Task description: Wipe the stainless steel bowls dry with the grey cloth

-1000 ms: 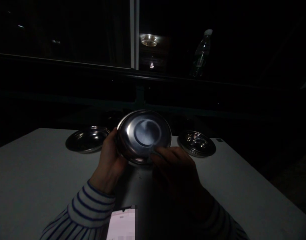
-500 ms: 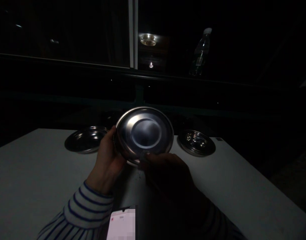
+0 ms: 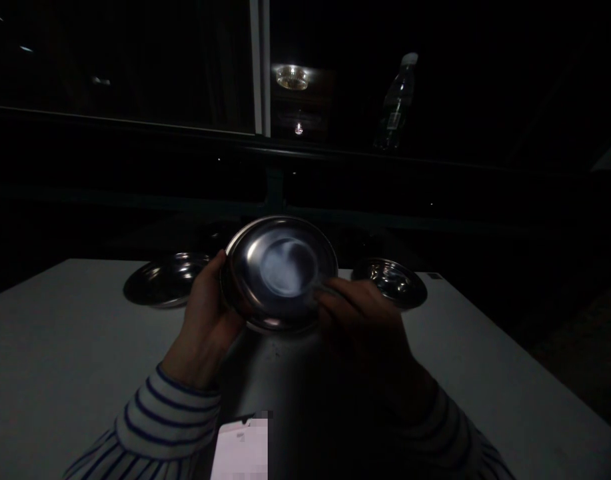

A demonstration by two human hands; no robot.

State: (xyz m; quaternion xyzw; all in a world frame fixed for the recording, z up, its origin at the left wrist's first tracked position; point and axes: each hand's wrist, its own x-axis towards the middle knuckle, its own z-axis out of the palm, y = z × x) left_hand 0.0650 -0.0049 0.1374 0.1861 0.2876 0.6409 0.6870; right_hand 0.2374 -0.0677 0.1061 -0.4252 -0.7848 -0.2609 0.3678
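Observation:
I hold a round steel plate (image 3: 280,270) tilted up above a pale table (image 3: 60,347), its inner face toward me. My left hand (image 3: 205,320) grips the plate's left rim, thumb on the front. My right hand (image 3: 365,320), dark in shadow, has its fingers closed on the plate's lower right edge; whether they pinch something small against it I cannot make out. Both sleeves are striped.
Two more steel plates lie on the table: one at the back left (image 3: 162,280), one at the back right (image 3: 392,281). A plastic bottle (image 3: 398,100) stands on a dark ledge behind. A lit phone screen (image 3: 240,450) shows near my chest. The surroundings are very dark.
My right hand slid from the plate's bottom edge up to its lower right side. The plate tipped and shifted slightly left.

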